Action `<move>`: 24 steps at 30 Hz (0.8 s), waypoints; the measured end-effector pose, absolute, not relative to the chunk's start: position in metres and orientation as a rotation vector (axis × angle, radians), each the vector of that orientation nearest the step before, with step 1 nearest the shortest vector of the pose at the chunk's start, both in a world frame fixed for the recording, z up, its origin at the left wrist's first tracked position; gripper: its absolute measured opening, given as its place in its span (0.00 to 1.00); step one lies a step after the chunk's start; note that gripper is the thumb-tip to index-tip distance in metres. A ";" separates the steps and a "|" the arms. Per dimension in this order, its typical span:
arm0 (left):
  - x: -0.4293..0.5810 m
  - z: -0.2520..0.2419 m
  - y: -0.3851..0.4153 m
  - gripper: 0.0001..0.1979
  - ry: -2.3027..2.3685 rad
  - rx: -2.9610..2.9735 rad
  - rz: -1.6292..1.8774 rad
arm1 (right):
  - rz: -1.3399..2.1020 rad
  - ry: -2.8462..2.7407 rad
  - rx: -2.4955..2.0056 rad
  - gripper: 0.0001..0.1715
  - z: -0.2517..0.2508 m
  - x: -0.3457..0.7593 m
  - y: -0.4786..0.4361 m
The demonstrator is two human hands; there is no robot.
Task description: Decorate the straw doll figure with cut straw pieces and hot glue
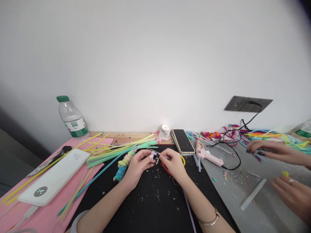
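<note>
Over the black mat [145, 207], my left hand [140, 164] pinches the left side of a small lilac piece [152, 156]. Close by on the right, my right hand [173, 164] has its fingers closed at a small dark piece [157, 155] touching the lilac one. Fingertips partly hide both pieces. A coiled fuzzy roll [124, 166] in yellow, green and blue lies beside my left hand. Red-handled scissors [165, 168] are partly covered by my right hand, and a purple stem [190, 212] runs down from beneath my right forearm.
Pipe cleaners [104, 157], a white power bank [54, 178] and a bottle [73, 119] are at left. Behind are a small white cup [164, 132] and phone [183, 141]. At right are a pink glue gun [209, 156], its cable, a glue stick [253, 194] and another person's hands [269, 150].
</note>
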State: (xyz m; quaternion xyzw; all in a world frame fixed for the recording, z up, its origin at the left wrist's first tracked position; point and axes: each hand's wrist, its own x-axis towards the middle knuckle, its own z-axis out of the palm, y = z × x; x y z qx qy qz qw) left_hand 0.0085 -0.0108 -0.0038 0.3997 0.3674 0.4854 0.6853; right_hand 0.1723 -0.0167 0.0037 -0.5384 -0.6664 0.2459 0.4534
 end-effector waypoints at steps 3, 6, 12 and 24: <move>0.009 -0.003 -0.011 0.14 0.834 0.897 1.092 | 0.600 -1.646 -1.325 0.09 0.004 0.172 -0.017; 0.009 -0.003 -0.011 0.14 0.838 0.896 1.094 | 0.596 -1.649 -1.320 0.09 0.006 0.172 -0.018; 0.008 -0.004 -0.010 0.13 0.830 0.872 1.083 | 0.605 -1.644 -1.314 0.08 0.005 0.172 -0.018; 0.006 -0.007 -0.008 0.09 0.707 0.807 1.042 | 0.703 -1.597 -1.304 0.07 0.008 0.176 -0.015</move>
